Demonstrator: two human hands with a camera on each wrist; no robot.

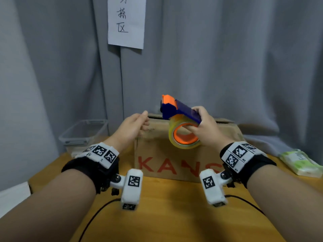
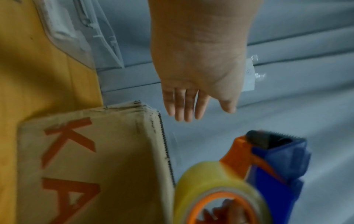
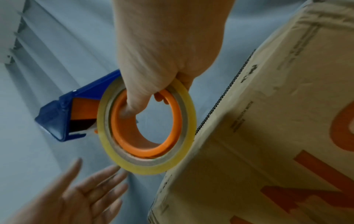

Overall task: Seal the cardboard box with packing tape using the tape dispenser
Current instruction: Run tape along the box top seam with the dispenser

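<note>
A brown cardboard box (image 1: 176,159) with red letters stands on the wooden table (image 1: 167,215), its top flaps lying flat. Above it my right hand (image 1: 203,126) grips a blue and orange tape dispenser (image 1: 176,109) carrying a roll of clear yellowish tape (image 1: 183,137), thumb hooked into the orange hub (image 3: 134,106). The dispenser's cutter end (image 2: 272,139) points away and to the left. My left hand (image 1: 134,126) hovers over the box's left top corner with straight fingers (image 2: 182,104), holding nothing, a short gap from the dispenser.
A clear plastic bin (image 1: 83,133) sits at the back left of the table. A green and white packet (image 1: 300,163) lies at the right edge. Grey curtain (image 1: 227,67) hangs close behind the box, with a paper sign (image 1: 126,21) on it. Black cables (image 1: 97,217) cross the near table.
</note>
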